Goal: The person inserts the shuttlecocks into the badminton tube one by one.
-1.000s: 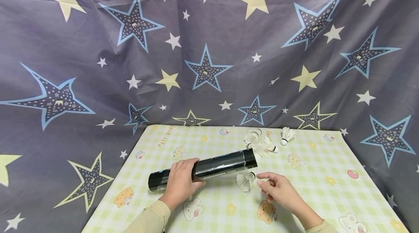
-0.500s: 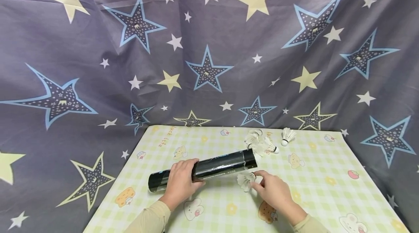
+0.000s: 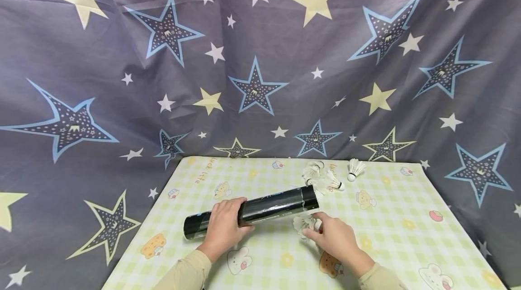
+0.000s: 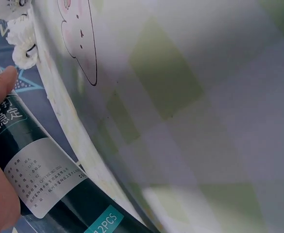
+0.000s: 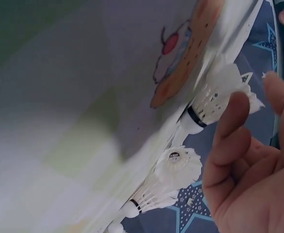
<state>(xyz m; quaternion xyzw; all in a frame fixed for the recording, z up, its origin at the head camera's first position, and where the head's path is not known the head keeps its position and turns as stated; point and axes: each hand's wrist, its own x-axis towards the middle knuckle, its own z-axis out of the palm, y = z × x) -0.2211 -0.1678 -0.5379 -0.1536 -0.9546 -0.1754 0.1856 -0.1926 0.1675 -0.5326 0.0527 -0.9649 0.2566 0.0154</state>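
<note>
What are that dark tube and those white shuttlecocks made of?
The shuttlecock tube looks like coated cardboard: smooth, printed and glossy with highlights, though plastic is possible. The shuttlecocks look like feather, given their white vanes and ragged edges; the smooth, rounded bases could be cork or foam.

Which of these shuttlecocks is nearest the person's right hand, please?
The shuttlecock right by the right hand, just below the black tube in the head view; the others lie farther back on the table.

Left hand [image 3: 225,224] gripping, fingers curled, right hand [image 3: 336,238] with thumb and forefinger parted, sleeved forearms [image 3: 185,273] angled inward
</note>
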